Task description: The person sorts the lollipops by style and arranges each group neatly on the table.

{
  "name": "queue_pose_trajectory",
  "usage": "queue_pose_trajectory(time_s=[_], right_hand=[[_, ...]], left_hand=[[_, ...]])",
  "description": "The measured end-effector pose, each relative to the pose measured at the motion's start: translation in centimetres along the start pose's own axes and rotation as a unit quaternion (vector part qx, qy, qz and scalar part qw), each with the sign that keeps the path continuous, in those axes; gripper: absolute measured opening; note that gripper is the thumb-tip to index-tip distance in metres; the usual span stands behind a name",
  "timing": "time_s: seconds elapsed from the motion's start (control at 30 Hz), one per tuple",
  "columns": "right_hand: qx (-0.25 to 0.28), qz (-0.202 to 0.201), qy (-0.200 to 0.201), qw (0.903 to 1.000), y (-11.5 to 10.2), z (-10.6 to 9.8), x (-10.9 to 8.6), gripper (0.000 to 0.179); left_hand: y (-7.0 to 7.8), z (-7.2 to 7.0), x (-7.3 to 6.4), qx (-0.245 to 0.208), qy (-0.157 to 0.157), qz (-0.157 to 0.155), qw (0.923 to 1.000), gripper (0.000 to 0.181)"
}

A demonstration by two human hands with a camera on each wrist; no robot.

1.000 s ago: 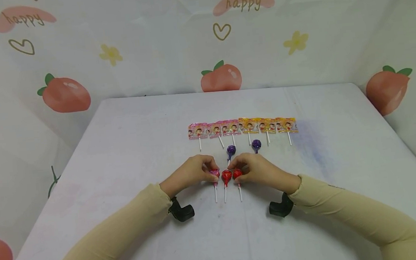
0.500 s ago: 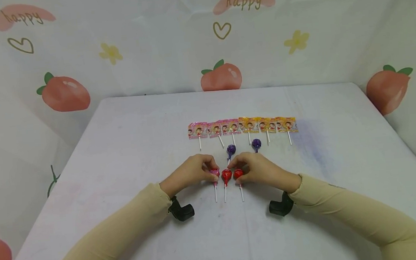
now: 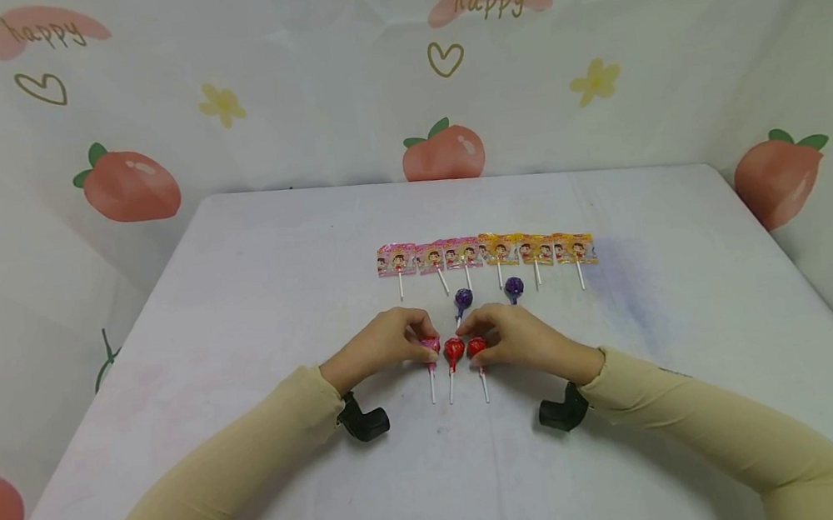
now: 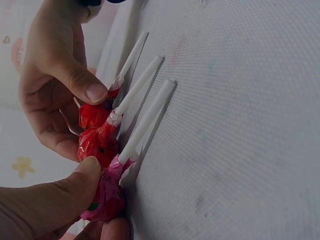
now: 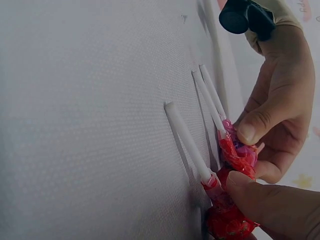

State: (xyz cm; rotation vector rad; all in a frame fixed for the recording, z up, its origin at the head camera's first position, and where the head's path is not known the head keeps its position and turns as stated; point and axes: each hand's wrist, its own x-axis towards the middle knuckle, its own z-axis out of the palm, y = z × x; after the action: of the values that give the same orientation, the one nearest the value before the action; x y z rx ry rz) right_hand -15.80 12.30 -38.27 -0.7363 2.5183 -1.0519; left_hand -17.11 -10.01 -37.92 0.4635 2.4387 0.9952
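Observation:
Three lollipops lie side by side near the table's middle, sticks toward the person. My left hand [image 3: 393, 342] pinches the pink-wrapped lollipop [image 4: 107, 199] by its head between thumb and fingers. Between the hands lies a red lollipop [image 3: 454, 352], held by neither. On the right, my right hand [image 3: 516, 338] pinches another red lollipop [image 5: 227, 220] at its head, thumb on the near side. Just beyond the right hand's fingertips are two purple lollipops, the left one [image 3: 463, 298] and the right one [image 3: 514, 287], their sticks partly hidden by that hand.
Farther back, flat-wrapped lollipops form a row, several in pink [image 3: 396, 260] and orange [image 3: 574, 248] packets. All lie on a white-covered table [image 3: 295, 255]. Black wrist mounts [image 3: 363, 422] hang under both forearms. A peach-printed curtain [image 3: 338, 67] stands behind the table.
The right-hand red lollipop has shifted slightly to the right, its stick tip moving with it. Both hands keep their pinch and hardly move.

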Motion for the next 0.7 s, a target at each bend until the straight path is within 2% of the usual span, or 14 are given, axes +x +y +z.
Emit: queue_pose_trajectory(time_s=[0.17, 0.37, 0.53, 0.7], right_hand=[[0.002, 0.003, -0.002, 1.0000, 0.0, -0.1, 0.1, 0.036], [0.004, 0.030, 0.009, 0.9995, -0.5, -0.9, 0.0, 0.035], [0.042, 0.032, 0.050, 0.9973, -0.5, -2.7, -0.2, 0.037], [0.044, 0.040, 0.111, 0.9921, -0.1, -5.0, -0.5, 0.040]], left_hand=[[0.1, 0.0, -0.1, -0.001, -0.001, -0.002, 1.0000, 0.018], [0.1, 0.0, -0.1, -0.002, -0.001, -0.001, 1.0000, 0.018], [0.1, 0.0, -0.1, -0.005, -0.001, -0.003, 1.0000, 0.018], [0.0, 0.0, 0.0, -0.007, 0.001, 0.000, 1.0000, 0.018]])
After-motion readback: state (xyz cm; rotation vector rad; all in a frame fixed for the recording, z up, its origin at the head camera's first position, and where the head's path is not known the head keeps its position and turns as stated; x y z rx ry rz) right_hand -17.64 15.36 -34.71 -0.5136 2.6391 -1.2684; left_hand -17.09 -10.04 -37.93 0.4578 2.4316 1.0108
